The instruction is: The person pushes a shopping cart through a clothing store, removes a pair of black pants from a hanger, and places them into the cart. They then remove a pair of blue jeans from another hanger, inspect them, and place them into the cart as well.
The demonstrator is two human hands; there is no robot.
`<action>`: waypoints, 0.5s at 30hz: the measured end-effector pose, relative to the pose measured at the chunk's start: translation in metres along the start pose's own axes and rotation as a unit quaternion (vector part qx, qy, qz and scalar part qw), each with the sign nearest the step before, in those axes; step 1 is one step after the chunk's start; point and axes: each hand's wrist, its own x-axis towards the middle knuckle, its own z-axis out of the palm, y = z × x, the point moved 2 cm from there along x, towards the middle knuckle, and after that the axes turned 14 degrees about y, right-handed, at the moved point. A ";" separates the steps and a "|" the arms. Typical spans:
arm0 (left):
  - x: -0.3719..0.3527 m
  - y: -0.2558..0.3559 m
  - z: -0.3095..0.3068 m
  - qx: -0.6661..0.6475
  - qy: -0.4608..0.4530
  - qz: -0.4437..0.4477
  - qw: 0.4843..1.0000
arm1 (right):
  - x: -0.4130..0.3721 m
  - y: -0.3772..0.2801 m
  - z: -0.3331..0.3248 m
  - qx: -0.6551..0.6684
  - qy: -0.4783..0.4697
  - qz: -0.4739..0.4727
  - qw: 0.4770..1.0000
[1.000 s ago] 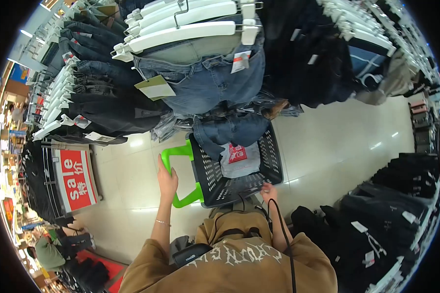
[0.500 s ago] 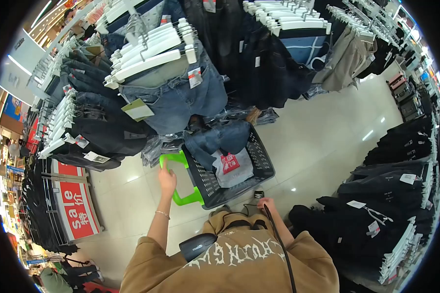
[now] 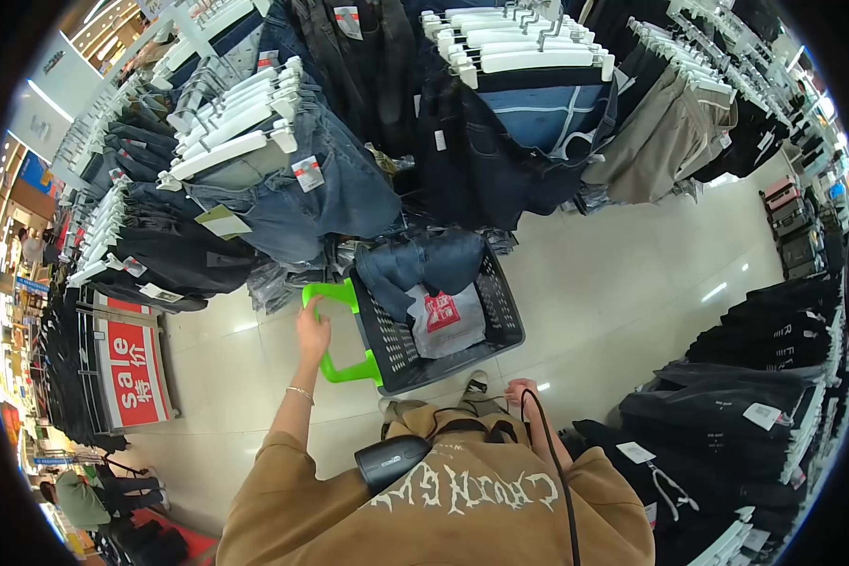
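My left hand (image 3: 313,328) is closed round the bright green handle (image 3: 353,371) of a dark shopping basket (image 3: 431,366). Inside the basket lie folded blue jeans (image 3: 423,264) and a pale plastic bag (image 3: 448,324) with a red print. My right hand (image 3: 524,392) hangs at the right of my body with its fingers curled, beside a black cable (image 3: 557,462); whether it grips anything is too small to tell. A black device (image 3: 391,462) rests against my brown shirt (image 3: 481,500).
Racks of denim shorts (image 3: 321,184) and dark jeans (image 3: 481,141) stand ahead. Dark clothes (image 3: 717,406) hang at the right. A red sale sign (image 3: 134,373) is at the left. Another person (image 3: 85,498) is at the lower left. Glossy floor (image 3: 623,274) shows between racks.
The ahead racks have shifted left in view and the basket sits slightly further left. My right hand has moved slightly right. My left hand still holds the handle.
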 end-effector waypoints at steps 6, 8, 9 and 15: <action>-0.002 0.047 0.033 -0.004 -0.028 -0.043 0.999 | -0.008 -0.025 -0.023 0.029 0.028 -0.001 0.999; -0.001 0.059 0.044 -0.010 -0.023 -0.041 0.999 | -0.018 -0.033 -0.021 0.035 0.008 0.033 0.999; -0.002 0.065 0.052 -0.025 -0.014 -0.023 0.999 | -0.010 -0.022 -0.018 0.035 -0.017 0.024 0.999; -0.008 0.096 0.079 -0.100 -0.035 -0.062 0.992 | 0.032 0.023 0.001 0.053 -0.091 -0.042 0.994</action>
